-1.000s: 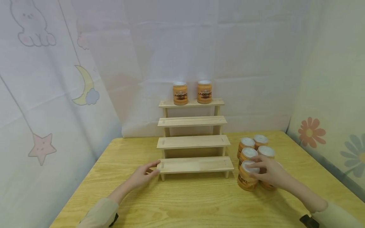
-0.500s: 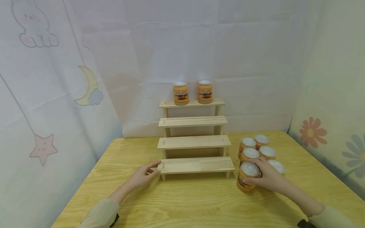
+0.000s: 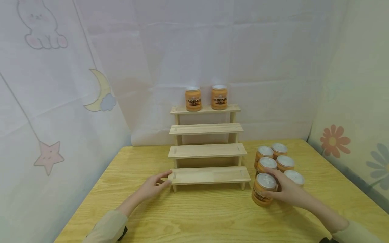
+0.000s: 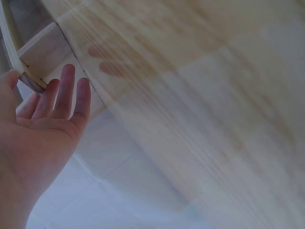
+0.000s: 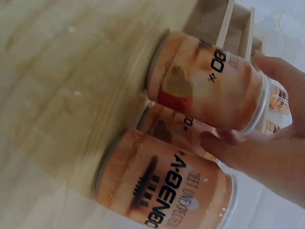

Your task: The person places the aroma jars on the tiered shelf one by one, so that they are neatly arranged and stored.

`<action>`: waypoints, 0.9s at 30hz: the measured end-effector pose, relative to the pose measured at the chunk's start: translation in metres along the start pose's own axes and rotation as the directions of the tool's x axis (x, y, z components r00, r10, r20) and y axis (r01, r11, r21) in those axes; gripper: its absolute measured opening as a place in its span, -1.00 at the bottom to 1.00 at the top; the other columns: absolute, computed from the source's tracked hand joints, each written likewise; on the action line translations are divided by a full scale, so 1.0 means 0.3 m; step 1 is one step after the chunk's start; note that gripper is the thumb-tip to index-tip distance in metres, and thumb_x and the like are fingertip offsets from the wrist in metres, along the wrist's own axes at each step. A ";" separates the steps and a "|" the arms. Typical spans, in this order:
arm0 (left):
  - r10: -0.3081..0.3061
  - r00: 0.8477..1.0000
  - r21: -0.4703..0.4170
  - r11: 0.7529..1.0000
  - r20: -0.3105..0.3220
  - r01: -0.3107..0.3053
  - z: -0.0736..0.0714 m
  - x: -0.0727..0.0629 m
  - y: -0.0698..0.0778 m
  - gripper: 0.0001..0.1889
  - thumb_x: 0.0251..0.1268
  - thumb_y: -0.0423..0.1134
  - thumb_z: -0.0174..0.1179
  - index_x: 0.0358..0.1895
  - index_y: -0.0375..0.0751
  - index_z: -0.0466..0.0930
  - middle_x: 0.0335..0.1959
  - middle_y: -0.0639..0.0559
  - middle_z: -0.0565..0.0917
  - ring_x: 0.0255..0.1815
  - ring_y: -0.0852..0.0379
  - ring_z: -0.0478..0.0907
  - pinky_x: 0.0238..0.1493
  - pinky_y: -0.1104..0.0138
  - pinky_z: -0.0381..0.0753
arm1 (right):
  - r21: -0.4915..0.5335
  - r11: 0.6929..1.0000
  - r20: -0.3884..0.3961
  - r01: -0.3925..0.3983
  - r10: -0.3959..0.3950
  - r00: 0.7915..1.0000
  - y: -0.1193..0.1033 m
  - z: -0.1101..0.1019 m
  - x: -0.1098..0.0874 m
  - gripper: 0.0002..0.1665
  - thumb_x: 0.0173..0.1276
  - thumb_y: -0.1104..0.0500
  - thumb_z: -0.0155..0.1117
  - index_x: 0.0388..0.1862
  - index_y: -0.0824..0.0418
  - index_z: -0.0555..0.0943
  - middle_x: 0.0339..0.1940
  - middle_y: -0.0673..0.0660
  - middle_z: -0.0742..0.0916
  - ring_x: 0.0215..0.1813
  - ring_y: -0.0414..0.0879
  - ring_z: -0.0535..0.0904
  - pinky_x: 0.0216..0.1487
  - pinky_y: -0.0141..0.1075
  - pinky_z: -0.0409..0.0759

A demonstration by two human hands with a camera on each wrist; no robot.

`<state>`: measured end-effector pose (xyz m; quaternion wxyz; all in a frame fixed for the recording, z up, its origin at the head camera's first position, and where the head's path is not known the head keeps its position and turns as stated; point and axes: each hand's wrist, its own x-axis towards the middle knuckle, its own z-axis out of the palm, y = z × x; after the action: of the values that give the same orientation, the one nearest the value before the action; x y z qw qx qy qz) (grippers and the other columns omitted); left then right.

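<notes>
My right hand (image 3: 290, 190) holds the frontmost orange can (image 3: 262, 195), thumb at its front and fingers behind. The can stands upright on the table, with a silver lid and dark A-BENBO lettering; the right wrist view shows the held can (image 5: 195, 81) beside other cans (image 5: 167, 186). My left hand (image 3: 153, 186) pinches the left end of the lowest step of a four-step wooden shelf (image 3: 209, 176). In the left wrist view, thumb and index finger of that hand (image 4: 43, 133) meet the board's end while the other fingers extend. Two cans (image 3: 193, 99) stand on the top step.
Several more cans (image 3: 285, 162) cluster behind and right of the held one, to the right of the shelf. The wooden table (image 3: 194, 216) ends at a white cloth backdrop (image 3: 273, 67) behind, with printed cloth at both sides.
My right hand has closed around the front can and drawn it slightly forward, apart from the cluster. The left hand stays at the shelf's end. The head view has shifted slightly.
</notes>
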<state>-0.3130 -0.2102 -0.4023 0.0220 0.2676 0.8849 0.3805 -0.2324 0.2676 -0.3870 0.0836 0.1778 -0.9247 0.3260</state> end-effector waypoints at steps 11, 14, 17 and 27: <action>-0.001 1.000 0.004 1.000 -0.003 0.001 0.015 0.015 -0.072 -0.46 0.40 -0.03 0.04 0.37 -0.14 0.29 0.29 -0.26 0.41 -0.02 -0.10 0.58 -0.16 0.21 0.63 | -0.001 0.998 -0.064 -0.064 0.064 0.996 0.008 0.054 0.004 -0.03 -0.03 -0.17 0.49 0.19 0.35 0.29 0.06 0.34 0.52 0.05 0.19 0.53 -0.07 0.03 0.57; 0.001 1.000 -0.011 1.000 -0.001 -0.001 0.013 0.018 -0.079 -0.45 0.39 0.00 0.05 0.37 -0.14 0.29 0.29 -0.27 0.41 -0.02 -0.10 0.57 -0.15 0.19 0.63 | -0.024 0.998 -0.071 -0.051 0.049 0.996 0.001 0.051 0.003 -0.03 -0.05 -0.17 0.49 0.20 0.33 0.32 0.05 0.35 0.53 0.05 0.22 0.52 -0.08 0.05 0.57; 0.001 1.000 -0.009 1.000 -0.002 -0.001 0.011 0.020 -0.079 -0.44 0.39 0.00 0.04 0.38 -0.13 0.29 0.29 -0.25 0.41 -0.02 -0.09 0.57 -0.15 0.19 0.63 | -0.036 0.999 -0.072 -0.030 0.028 0.997 -0.005 0.045 0.002 -0.01 -0.04 -0.16 0.49 0.23 0.35 0.33 0.08 0.39 0.53 0.06 0.26 0.52 -0.09 0.07 0.57; -0.010 1.000 -0.016 1.000 0.013 0.010 -0.005 -0.004 0.007 -0.49 0.43 -0.19 0.02 0.37 -0.31 0.25 0.29 -0.34 0.38 -0.01 -0.22 0.55 -0.12 0.08 0.62 | -0.062 0.998 -0.095 -0.010 0.004 0.995 0.001 0.047 -0.011 0.00 -0.06 -0.15 0.51 0.24 0.34 0.34 0.07 0.33 0.59 0.03 0.21 0.56 -0.08 0.03 0.57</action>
<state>-0.3114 -0.2105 -0.3999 0.0318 0.2655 0.8830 0.3858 -0.2300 0.2598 -0.3991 0.1319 0.1562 -0.9301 0.3053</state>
